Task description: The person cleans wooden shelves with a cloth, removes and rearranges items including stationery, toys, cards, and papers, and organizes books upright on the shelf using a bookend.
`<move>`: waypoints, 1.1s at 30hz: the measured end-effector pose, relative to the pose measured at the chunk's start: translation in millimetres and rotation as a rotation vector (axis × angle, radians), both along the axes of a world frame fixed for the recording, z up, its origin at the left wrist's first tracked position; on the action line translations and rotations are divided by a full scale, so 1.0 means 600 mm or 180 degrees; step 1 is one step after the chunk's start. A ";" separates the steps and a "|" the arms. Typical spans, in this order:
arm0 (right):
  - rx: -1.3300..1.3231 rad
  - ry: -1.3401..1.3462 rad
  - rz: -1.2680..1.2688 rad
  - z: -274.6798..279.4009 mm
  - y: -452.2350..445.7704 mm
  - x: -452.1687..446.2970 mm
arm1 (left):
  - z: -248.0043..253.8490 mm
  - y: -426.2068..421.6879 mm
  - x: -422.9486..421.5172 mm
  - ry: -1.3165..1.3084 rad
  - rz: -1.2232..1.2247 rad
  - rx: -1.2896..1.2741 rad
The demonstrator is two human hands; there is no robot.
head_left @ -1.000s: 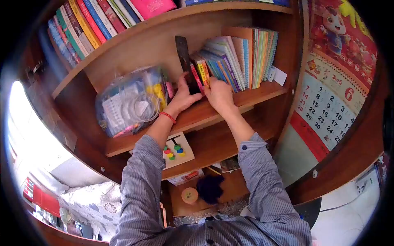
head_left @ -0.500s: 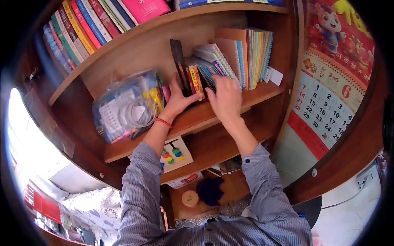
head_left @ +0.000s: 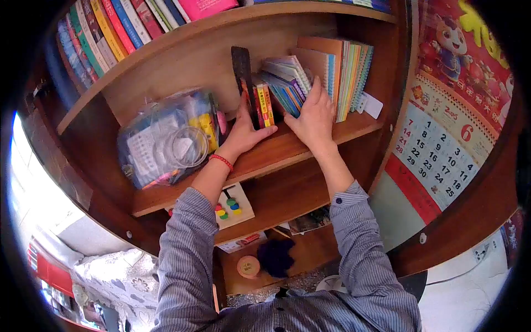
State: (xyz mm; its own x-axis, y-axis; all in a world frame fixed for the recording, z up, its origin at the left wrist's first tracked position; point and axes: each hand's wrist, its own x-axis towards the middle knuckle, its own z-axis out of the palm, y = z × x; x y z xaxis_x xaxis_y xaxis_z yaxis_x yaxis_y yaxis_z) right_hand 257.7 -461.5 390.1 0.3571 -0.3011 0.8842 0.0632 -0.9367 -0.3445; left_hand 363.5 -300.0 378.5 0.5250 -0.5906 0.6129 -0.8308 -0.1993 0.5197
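My left hand (head_left: 246, 133) wraps the lower part of an upright black bookend (head_left: 241, 65), its fingers on the left side. The thumb stretches across the front of small red and yellow books (head_left: 265, 105), which stand against the bookend. Farther right, my right hand (head_left: 314, 120) spans a leaning bundle of thin notebooks (head_left: 285, 91), some spiral-bound. Its thumb lies at their lower left and its fingers close on their right side. A narrow gap separates the small books from this bundle.
Taller spiral notebooks (head_left: 344, 77) stand to the right, by a white card (head_left: 370, 105). A stuffed clear plastic bag (head_left: 160, 146) fills the shelf's left part. Books (head_left: 119, 27) line the shelf above. Below are a board with coloured discs (head_left: 235, 207) and a calendar (head_left: 437, 144) hangs right.
My right hand has gone from blurred motion in front of the notebooks to closing around the leaning bundle, which now stands a little more upright. My left hand stays by the bookend.
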 end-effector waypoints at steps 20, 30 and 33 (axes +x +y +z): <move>0.1219 -0.0418 0.0143 0.017 0.002 0.026 | 0.004 0.000 -0.006 -0.0141 0.0213 0.0338; 0.0222 -0.0380 -0.1079 0.006 0.006 -0.006 | 0.000 0.003 -0.013 -0.0069 0.0404 0.0390; 0.0037 -0.0633 -0.1355 0.015 -0.018 0.001 | 0.002 0.004 -0.012 -0.0012 0.0310 0.0401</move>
